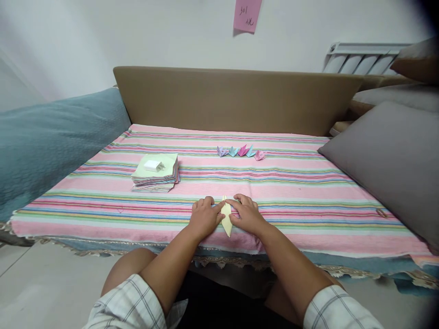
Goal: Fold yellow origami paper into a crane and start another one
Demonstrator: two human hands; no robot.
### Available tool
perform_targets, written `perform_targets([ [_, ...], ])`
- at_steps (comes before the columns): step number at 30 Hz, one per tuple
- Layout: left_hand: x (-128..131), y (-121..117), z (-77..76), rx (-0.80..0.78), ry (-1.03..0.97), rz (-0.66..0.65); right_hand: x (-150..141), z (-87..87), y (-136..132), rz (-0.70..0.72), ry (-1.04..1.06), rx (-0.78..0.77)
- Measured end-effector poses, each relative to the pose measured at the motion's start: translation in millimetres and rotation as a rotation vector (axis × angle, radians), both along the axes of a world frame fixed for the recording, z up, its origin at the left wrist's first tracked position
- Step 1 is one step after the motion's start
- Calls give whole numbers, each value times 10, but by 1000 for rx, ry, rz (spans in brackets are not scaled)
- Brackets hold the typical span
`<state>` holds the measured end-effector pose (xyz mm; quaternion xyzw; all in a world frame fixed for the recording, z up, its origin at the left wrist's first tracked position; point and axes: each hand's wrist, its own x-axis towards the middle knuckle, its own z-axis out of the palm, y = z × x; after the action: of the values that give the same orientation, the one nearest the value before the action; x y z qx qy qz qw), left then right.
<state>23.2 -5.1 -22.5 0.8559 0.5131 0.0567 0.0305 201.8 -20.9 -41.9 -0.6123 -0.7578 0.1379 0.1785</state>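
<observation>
A piece of yellow folded paper [227,224] is found near the front edge of the striped cloth [295,189], between the two hands. It is narrow and pointed at the near end, and is laid roughly lengthwise to the viewer. Its left side is touched by the left hand [205,217], with forefinger and thumb extended and the other fingers bent. Its right side is touched by the right hand [248,214] in a similar posture; both forefingers are brought together near the far end. Whether the paper is pinched or only pressed down cannot be told.

To the left, well apart from the hands, a stack of paper [172,161] is noted, its top sheet pale green, with a white charger [152,165] resting on it. Beyond the hands, five small paper shapes [243,151] in purple, blue and pink tones are set in a row. A grey cushion [386,160] is placed at the right.
</observation>
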Motion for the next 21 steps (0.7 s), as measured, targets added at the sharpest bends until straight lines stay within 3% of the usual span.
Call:
perform_targets([
  [12, -55, 234, 92, -134, 12, -74, 9, 9, 128, 4, -4, -62],
  [16, -65, 191, 15, -36, -129, -53, 25, -32, 100, 20, 42, 8],
  [21, -76, 114, -73, 82, -261, -138, 36, -64, 39, 100, 162, 172],
])
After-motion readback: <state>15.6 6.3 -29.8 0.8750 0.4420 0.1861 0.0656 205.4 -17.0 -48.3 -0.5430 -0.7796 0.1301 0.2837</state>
